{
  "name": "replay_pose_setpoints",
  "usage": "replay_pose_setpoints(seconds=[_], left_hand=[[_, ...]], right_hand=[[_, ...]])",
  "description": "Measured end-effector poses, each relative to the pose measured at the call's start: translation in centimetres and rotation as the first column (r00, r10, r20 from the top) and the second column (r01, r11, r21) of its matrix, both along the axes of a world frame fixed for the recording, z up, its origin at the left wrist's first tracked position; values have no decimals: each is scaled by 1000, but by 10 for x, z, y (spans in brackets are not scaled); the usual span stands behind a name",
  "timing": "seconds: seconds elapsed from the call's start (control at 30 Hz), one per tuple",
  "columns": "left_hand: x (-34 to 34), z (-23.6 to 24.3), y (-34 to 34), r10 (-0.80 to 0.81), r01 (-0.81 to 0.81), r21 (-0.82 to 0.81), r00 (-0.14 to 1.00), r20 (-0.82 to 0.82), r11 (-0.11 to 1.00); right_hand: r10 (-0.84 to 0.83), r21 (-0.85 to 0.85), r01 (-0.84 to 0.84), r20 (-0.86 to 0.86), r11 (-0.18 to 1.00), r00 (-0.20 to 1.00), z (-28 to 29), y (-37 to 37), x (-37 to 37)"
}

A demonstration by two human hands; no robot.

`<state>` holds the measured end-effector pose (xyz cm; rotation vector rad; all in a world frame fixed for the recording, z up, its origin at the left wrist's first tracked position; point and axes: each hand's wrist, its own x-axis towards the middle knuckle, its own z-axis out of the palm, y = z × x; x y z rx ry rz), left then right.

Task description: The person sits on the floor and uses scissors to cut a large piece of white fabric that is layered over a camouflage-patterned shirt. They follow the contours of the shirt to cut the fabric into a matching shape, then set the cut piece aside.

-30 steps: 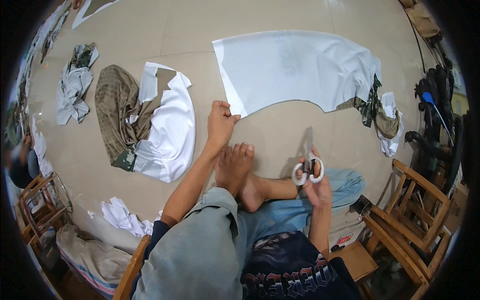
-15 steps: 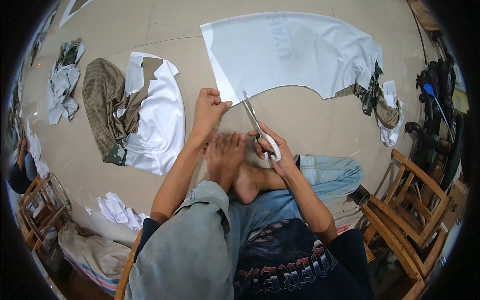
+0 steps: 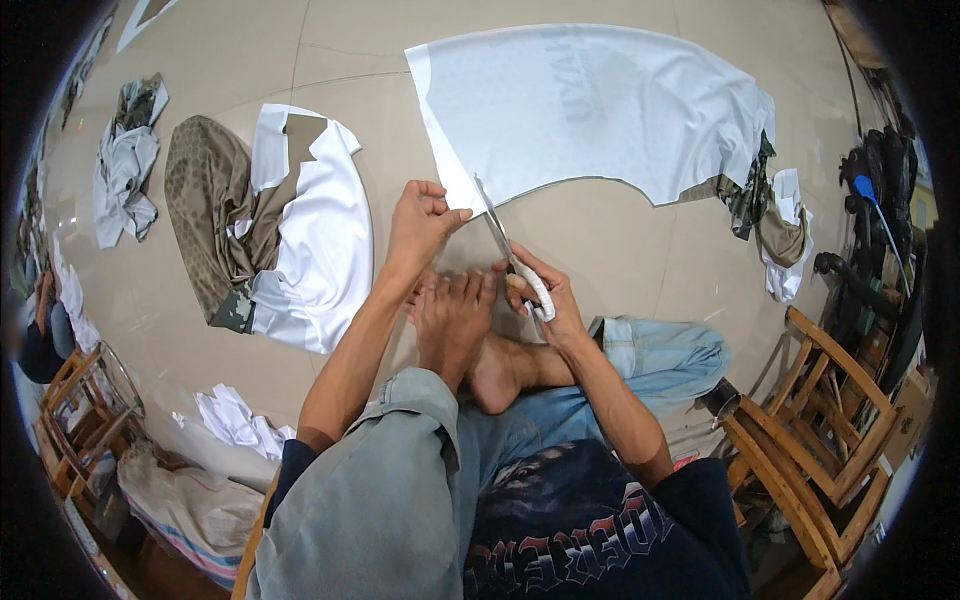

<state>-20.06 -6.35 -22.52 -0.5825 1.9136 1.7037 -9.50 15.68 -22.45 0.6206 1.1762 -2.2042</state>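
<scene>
White cloth (image 3: 600, 110) pinched by left hand (image 3: 420, 222); right hand (image 3: 545, 295) grips scissors (image 3: 510, 255), handles hidden.

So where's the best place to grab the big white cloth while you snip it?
Probably its near-left corner, where the left hand already pinches it. The white cloth lies flat on the floor, so only its edges offer a grip. Come from the left of the scissors, which the right hand holds with blades pointing at that edge, keeping fingers out of their path.
</scene>
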Motion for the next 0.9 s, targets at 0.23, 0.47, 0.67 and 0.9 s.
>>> replay_pose_setpoints(seconds=[0.23, 0.47, 0.67, 0.9], left_hand=[[0, -6, -1, 9, -9, 5, 1000, -8, 1000], [-1, -1, -1, -6, 6, 7, 1000, 7, 1000], [1, -2, -1, 5, -5, 20, 1000, -5, 1000], [0, 1, -1, -18, 18, -3, 1000, -9, 1000]], right_hand=[[30, 52, -29, -14, 998, 999, -1, -2, -1], [27, 104, -26, -9, 994, 1000, 1, -5, -2], [16, 81, -16, -7, 997, 1000, 1, -6, -3], [109, 166, -99, -50, 981, 993, -1, 0, -5]])
